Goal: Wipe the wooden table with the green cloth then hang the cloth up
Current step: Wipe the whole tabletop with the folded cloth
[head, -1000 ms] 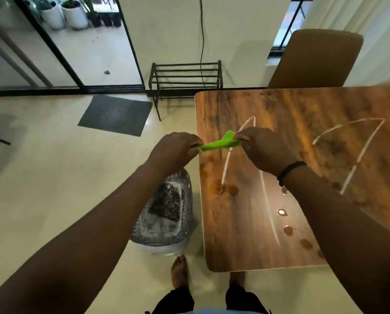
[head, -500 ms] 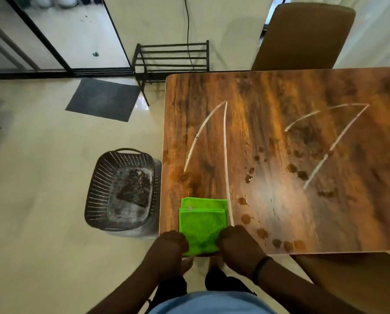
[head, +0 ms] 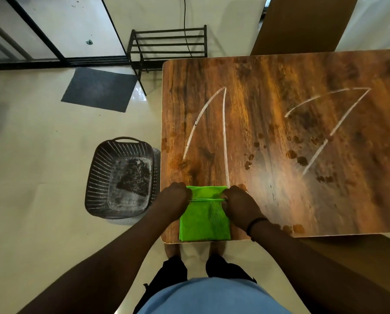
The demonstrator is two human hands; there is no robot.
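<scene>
So the bright green microfibre cloth (head: 204,219) is lying flat at the near-left corner of the dark wood-grain table (head: 280,132), folded into a rectangle with its far end doubled back in a thin layer. Left hand (head: 174,200) and right hand (head: 240,206) each pinch that folded edge at opposite sides. Brown spots and white streaks cover the tabletop beyond. A dark perforated plastic basket (head: 121,177) sits on the floor just left of the table.

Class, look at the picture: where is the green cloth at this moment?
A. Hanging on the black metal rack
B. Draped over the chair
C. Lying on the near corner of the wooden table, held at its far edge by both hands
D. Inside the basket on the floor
C: the green cloth lies flat on the wooden table at its near corner, with the left hand and right hand gripping its far edge.
</scene>
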